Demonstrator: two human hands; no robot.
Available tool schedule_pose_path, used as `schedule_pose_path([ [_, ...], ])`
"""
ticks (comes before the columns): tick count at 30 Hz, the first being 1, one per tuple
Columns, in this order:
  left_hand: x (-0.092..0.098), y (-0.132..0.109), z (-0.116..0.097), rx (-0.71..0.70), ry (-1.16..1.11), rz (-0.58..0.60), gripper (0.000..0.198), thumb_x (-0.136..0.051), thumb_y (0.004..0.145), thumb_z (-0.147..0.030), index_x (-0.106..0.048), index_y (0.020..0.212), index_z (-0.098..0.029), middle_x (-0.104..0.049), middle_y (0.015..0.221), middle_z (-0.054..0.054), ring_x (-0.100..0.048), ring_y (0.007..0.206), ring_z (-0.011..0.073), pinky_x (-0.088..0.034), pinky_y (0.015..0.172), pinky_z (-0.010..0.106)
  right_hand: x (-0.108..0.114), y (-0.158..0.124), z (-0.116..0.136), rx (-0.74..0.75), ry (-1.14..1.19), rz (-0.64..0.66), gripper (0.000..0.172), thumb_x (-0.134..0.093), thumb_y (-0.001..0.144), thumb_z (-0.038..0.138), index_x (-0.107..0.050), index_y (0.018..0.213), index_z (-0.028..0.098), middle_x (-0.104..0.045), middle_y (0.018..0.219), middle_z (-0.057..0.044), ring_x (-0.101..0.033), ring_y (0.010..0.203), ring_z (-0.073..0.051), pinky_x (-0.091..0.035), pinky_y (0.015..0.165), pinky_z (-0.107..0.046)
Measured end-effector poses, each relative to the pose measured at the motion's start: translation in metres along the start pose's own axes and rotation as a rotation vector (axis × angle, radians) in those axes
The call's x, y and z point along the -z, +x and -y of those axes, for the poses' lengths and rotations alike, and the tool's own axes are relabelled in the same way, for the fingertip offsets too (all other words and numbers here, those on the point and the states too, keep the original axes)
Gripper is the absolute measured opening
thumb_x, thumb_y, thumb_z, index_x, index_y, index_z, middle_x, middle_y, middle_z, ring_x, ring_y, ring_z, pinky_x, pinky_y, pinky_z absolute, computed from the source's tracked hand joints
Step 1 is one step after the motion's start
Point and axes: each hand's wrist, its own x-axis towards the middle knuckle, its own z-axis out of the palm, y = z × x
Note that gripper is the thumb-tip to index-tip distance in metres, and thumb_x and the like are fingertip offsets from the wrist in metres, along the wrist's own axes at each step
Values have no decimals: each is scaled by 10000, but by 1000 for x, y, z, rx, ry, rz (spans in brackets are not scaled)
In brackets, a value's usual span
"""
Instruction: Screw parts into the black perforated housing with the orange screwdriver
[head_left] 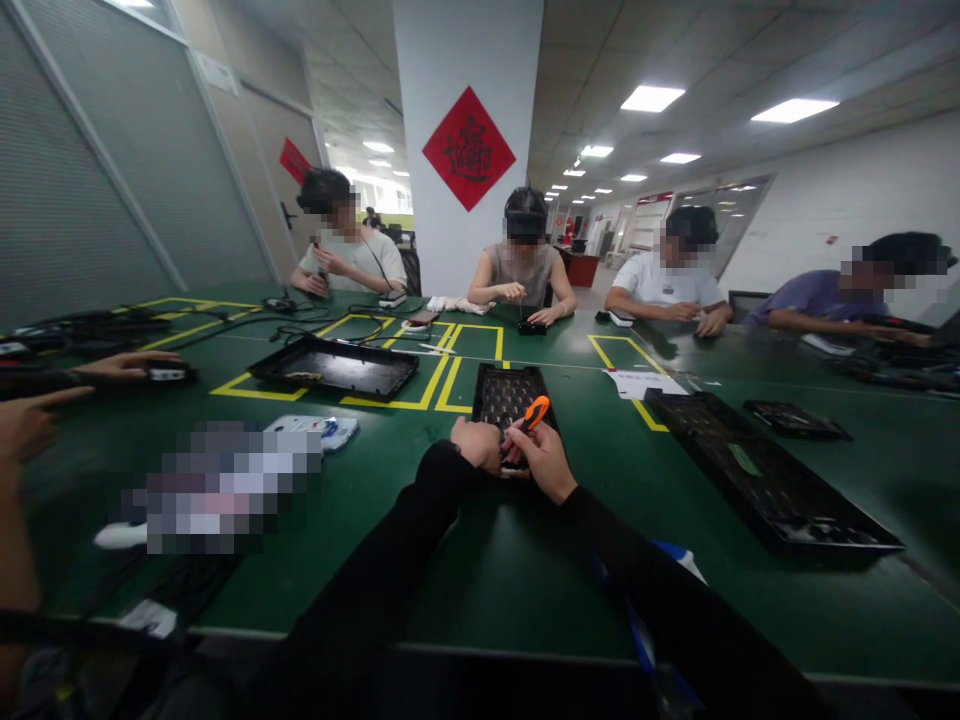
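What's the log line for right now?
right hand: holding orange-handled tool | left hand: at black tray | black tray: on green table

A red diamond poster (469, 148) hangs on a white pillar (472, 45) behind a seated co-worker (522, 270).

Office workroom, long green table (600, 450), seated workers (525, 268), ceiling light panels (652, 98)

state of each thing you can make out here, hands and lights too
Right hand: closed on the orange-handled tool
Orange-handled tool: tilted, handle end up
Left hand: at the middle black casing, grip unclear
Middle black casing: lying flat beneath the hands
Black tray: lying flat, open side up
Long black casing: open side up, green piece inside
White paper: lying flat
Ceiling lights: lit
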Motion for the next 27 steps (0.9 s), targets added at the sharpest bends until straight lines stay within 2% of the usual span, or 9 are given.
schedule_pose_path([
  [7,0,-12,-14,-3,58,-128,303,-619,581,-323,-633,839,-165,-635,937,136,-550,954,285,-311,896,416,3,4,-5,-7,8,-21,204,-499,772,355,-523,776,152,-595,626,-12,-540,456,-101,-453,452,-222],
  [13,3,-27,-22,84,57,-230,225,-507,711,-295,-632,828,-150,-640,915,140,-551,936,264,-319,843,386,2,3,-5,-16,12,-38,211,-514,759,365,-528,775,155,-597,619,-5,-544,458,-106,-455,455,-225],
  [21,9,-25,-16,36,56,-181,235,-567,653,-302,-638,808,-140,-642,906,137,-551,935,266,-301,865,384,1,3,-3,-19,9,-43,212,-512,759,366,-522,784,157,-598,626,-9,-538,458,-108,-456,454,-234],
  [27,-2,-19,-18,20,66,-264,218,-533,671,-316,-639,781,-160,-648,864,114,-546,928,251,-286,874,384,2,3,-1,-7,-16,-56,205,-521,751,365,-522,756,160,-583,604,-2,-544,472,-117,-464,469,-242],
])
